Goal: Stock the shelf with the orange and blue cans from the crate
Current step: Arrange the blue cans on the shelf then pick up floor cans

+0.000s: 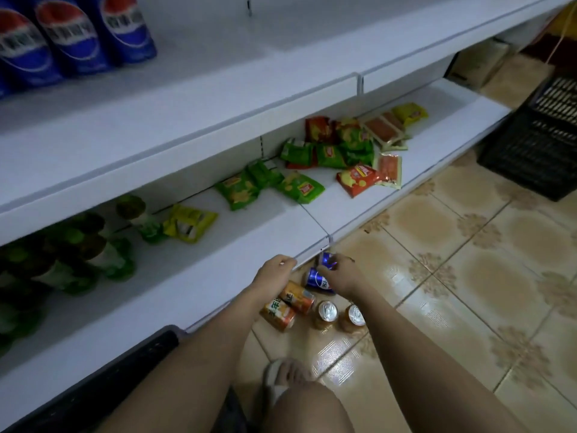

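On floor by shelf [175,285]: right hand [338,275] fingers grip blue can [326,260]; left hand [274,273] curled, apparently empty. Lift upright, clear the lip.

A: How much of the upper blue can [327,260] shows?

B: Little; the right hand [340,276] covers most of it, so the grip itself is hidden.

A: And the left hand [274,273]?

B: Its fingertips curl out of sight; whether they hold anything, I cannot tell.

A: The black crate [537,145]?

B: Cut off by the right edge. The green bottles [62,260] are dark and blurred.
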The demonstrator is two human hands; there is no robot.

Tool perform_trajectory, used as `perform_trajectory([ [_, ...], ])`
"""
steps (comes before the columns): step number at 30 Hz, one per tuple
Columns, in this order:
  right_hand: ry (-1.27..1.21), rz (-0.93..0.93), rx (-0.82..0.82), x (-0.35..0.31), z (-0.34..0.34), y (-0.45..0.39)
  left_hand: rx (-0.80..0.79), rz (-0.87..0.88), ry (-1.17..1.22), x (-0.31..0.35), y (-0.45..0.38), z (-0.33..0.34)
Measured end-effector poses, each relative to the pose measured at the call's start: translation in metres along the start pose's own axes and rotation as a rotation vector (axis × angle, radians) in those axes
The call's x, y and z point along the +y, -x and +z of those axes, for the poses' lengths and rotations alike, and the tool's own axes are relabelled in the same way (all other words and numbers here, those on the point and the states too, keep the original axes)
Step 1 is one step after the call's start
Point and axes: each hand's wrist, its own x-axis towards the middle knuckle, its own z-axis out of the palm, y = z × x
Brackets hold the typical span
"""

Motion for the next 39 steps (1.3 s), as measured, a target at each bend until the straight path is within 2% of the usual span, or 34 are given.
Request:
perform_trajectory([
  [4, 0.177, 0.038, 0.002, 0.059, 0.032, -0.062, -0.060, -0.061, 0.015, -0.030, -0.055, 0.032],
  [9, 0.443, -0.005, -0.002, 0.121, 0.068, -0.128, -0.086, -0.156, 0.060, -0.064, -0.118, 0.080],
  [17, 0.502, -0.013, 0.037, 0.161, 0.116, -0.190, -0.078, -0.178, 0.046, -0.100, -0.178, 0.123],
  [22, 0.408, -0.035, 0.030, 0.164, 0.110, -0.188, -0.074, -0.231, 0.043, -0.105, -0.173, 0.116],
  [27, 0.256, -0.047, 0.025, 0.144, 0.080, -0.147, -0.027, -0.202, 0.027, -0.091, -0.134, 0.086],
  [33, -0.132, 0.000, 0.023, 0.078, 0.033, -0.052, 0.048, -0.157, 0.136, -0.072, -0.028, 0.026],
  [36, -0.331, -0.051, -0.001, 0.031, 0.017, 0.009, 0.098, -0.109, 0.176, -0.044, 0.032, -0.014],
  [39, -0.453, -0.111, 0.052, -0.024, 0.001, 0.065, 0.171, -0.007, 0.194, -0.011, 0.086, -0.050],
])
